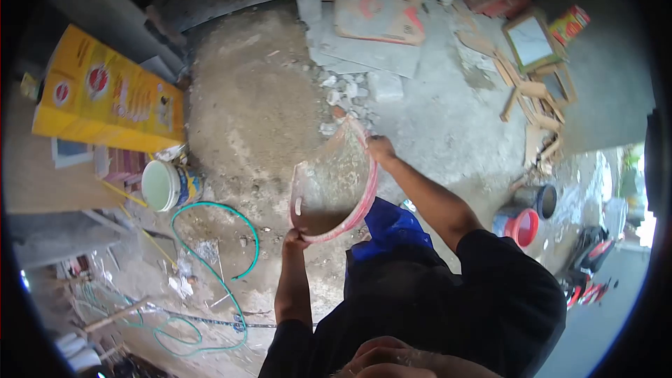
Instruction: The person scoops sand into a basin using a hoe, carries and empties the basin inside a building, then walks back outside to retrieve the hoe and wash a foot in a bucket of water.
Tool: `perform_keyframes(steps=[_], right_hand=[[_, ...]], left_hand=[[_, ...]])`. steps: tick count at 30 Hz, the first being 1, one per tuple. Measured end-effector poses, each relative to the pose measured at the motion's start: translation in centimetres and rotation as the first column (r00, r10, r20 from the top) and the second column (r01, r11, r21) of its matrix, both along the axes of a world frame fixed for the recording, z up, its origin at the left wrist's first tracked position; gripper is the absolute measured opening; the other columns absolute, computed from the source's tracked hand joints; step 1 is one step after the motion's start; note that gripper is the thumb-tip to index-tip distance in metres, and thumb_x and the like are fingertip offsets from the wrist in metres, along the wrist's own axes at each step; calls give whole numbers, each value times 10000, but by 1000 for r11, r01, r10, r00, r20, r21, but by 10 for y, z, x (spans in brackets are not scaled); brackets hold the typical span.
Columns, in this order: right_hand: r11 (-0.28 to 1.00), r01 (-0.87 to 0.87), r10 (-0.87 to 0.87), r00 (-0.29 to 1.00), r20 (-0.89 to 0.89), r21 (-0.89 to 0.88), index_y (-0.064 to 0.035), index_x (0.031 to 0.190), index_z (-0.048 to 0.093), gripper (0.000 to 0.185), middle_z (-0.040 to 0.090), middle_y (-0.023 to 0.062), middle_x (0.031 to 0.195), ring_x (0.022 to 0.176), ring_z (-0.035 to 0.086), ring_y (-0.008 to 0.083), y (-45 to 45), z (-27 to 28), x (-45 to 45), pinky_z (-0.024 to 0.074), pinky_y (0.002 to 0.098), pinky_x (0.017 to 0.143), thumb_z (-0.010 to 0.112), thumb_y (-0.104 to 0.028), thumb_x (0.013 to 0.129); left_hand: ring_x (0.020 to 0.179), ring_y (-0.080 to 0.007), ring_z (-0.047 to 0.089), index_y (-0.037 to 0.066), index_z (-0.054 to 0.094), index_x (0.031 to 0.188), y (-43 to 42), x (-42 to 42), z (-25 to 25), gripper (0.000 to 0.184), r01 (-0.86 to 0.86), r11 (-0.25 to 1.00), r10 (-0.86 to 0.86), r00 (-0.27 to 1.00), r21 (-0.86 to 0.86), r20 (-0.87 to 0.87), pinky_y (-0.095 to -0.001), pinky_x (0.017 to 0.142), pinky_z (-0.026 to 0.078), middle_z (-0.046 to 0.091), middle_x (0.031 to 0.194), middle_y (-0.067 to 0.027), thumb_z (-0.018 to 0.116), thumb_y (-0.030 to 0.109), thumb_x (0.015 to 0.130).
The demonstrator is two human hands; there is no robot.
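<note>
A wide round basin with a pink rim is held tilted in front of my body. Its inside is grey and stained with pale specks, and a piece of its far side looks broken away. My left hand is closed on the rim at the lower left. On the upper right of the rim, my right hand grips with its fingers wrapped round the edge. Beneath the basin lies a rough, dusty floor. Broken white rubble lies just beyond it.
Cement bags lie at the back. On the left stand a yellow box and a white bucket. A green hose loops across the floor. Wood scraps, a red bucket and a dark bucket are on the right.
</note>
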State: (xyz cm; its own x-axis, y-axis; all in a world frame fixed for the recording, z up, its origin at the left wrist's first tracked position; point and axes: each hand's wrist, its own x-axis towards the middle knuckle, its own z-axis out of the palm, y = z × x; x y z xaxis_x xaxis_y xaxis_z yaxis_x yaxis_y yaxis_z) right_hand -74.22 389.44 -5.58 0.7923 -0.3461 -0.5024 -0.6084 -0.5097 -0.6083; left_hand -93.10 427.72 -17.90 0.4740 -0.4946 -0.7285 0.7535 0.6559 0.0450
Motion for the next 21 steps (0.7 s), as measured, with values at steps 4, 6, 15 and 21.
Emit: perform_keyframes(steps=[4, 6, 15, 21], right_hand=[[979, 165, -181, 974, 137, 117, -17, 1052, 661, 368, 678, 198, 1012, 964, 649, 289, -53, 36, -190, 489, 389, 827, 555, -291, 831], [975, 221, -211, 959, 187, -36, -27, 1075, 652, 357, 669, 193, 1047, 973, 643, 307, -96, -19, -277, 488, 390, 833, 564, -282, 840], [967, -144, -6, 813, -582, -211, -54, 931, 702, 353, 680, 175, 966, 945, 649, 317, -203, -53, -699, 509, 409, 828, 566, -336, 769], [976, 214, -218, 943, -250, -45, -58, 914, 691, 266, 677, 107, 860, 741, 643, 236, -182, -15, -881, 512, 353, 695, 610, -296, 826]], left_hand=[[1101, -279, 582, -76, 529, 1168, -85, -109, -31, 361, 126, 989, -108, 974, 78, -199, -432, 935, 491, 609, 1147, -202, 523, 57, 832], [1082, -301, 584, -71, 525, 1168, -117, -126, -34, 357, 258, 952, -216, 948, 167, -236, -460, 902, 496, 599, 1149, -212, 528, 60, 836], [1025, -492, 555, 5, 416, 1296, -289, -41, -54, 450, 269, 591, -133, 963, 761, -236, -704, 738, 475, 440, 1328, -248, 481, 74, 856], [856, -329, 599, -41, 589, 1057, -416, 112, 81, 366, -48, 633, -258, 928, 772, 270, -513, 778, 522, 620, 968, -167, 616, 7, 695]])
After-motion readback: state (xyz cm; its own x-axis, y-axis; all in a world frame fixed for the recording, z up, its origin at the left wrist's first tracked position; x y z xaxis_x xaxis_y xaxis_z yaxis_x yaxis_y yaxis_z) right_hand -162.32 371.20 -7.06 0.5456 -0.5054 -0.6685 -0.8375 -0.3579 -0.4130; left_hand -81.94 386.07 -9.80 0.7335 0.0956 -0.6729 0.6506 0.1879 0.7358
